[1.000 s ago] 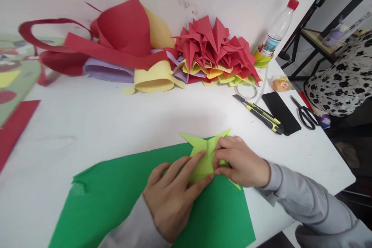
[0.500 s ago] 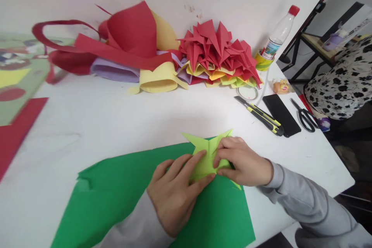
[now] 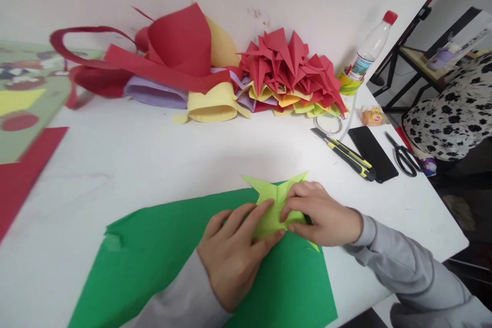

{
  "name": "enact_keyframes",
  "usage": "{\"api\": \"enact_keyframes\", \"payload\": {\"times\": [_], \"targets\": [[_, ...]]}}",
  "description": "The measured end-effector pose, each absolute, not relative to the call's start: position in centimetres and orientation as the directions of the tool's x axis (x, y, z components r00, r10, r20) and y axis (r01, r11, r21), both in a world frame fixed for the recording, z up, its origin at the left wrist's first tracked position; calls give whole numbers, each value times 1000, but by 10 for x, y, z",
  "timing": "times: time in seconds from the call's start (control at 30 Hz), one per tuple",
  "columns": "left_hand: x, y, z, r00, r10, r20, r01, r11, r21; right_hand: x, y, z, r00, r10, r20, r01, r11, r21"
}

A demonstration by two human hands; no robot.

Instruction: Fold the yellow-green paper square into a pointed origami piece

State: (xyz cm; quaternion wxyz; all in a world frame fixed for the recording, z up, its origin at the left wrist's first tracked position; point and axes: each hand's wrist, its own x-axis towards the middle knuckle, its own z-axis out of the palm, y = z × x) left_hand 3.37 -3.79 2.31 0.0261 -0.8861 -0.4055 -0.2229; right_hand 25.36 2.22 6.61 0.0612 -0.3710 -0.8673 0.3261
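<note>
Left hand: left hand (image 3: 232, 256) lies palm down, fingers loosely spread, fingertips on the folded paper; not gripping.
Right hand: right hand (image 3: 321, 215) curls inward, thumb and forefinger narrowly set on the same piece; whether they pinch it cannot be told.
Folded paper: lime-green folded paper (image 3: 269, 221) lies under both hands, two points showing beyond them; the fingers cover part of it.
Green sheet: green sheet (image 3: 169, 246) lies beneath, one corner creased; the left forearm crosses it.
Tabletop, right: utility knife (image 3: 346, 156), black flat object (image 3: 372, 154) and scissors (image 3: 405, 156) lie side by side, beyond the right hand.
Packet: small packet (image 3: 372, 116), yellow and red print, unreadable.
Bottle: red-capped bottle (image 3: 371, 46) stands at a yellow-green roll (image 3: 349, 84); picture label, lettering too small to read.
Tabletop, rear: red spiky folded papers (image 3: 288, 61) sit beside red curled paper (image 3: 180, 41).
Tabletop, left: red sheet (image 3: 31, 169).
</note>
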Motion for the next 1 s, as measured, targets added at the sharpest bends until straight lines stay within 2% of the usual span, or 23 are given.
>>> {"api": "enact_keyframes", "payload": {"times": [0.1, 0.83, 1.0], "targets": [[34, -39, 23, 564, 704, 431, 735, -666, 127, 250, 18, 64, -686, 716, -129, 637, 505, -582], [31, -53, 27, 554, 727, 406, 738, -654, 164, 248, 12, 65, -661, 741, -118, 646, 482, -591], [37, -60, 19, 503, 713, 488, 738, -649, 187, 248, 12, 65, -659, 744, -114, 643, 478, -598]]}}
